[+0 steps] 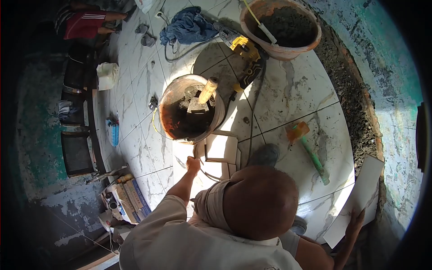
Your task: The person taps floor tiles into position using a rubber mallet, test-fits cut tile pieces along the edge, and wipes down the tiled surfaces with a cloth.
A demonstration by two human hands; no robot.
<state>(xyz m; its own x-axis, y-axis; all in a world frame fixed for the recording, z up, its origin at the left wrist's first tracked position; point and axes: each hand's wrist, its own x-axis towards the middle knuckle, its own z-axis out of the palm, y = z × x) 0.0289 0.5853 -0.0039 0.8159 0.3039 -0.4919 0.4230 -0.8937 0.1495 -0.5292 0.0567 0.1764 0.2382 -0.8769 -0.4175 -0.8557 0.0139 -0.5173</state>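
My left hand (193,164) is closed at a thin dark cable (210,175), beside a stack of pale tiles (221,148) in sunlight. Far right, my right hand (355,223) grips the edge of a long, pale cut tile (355,198), which leans over the rough strip at the wall's foot. Just above my left hand stands a bucket (167,92) of grey mortar, a wooden-handled trowel (208,91) resting in it. My bent bare knee (263,202), with rolled-up cloth, covers part of the floor between my hands.
A green-handled mallet (312,157) lies on the marble-look floor. Beyond are a yellow-and-black power tool (245,51), blue cloth (188,27) and a large mortar tub (306,51). A rubble trench (357,103) follows the right wall. Another person (85,22) is at upper left.
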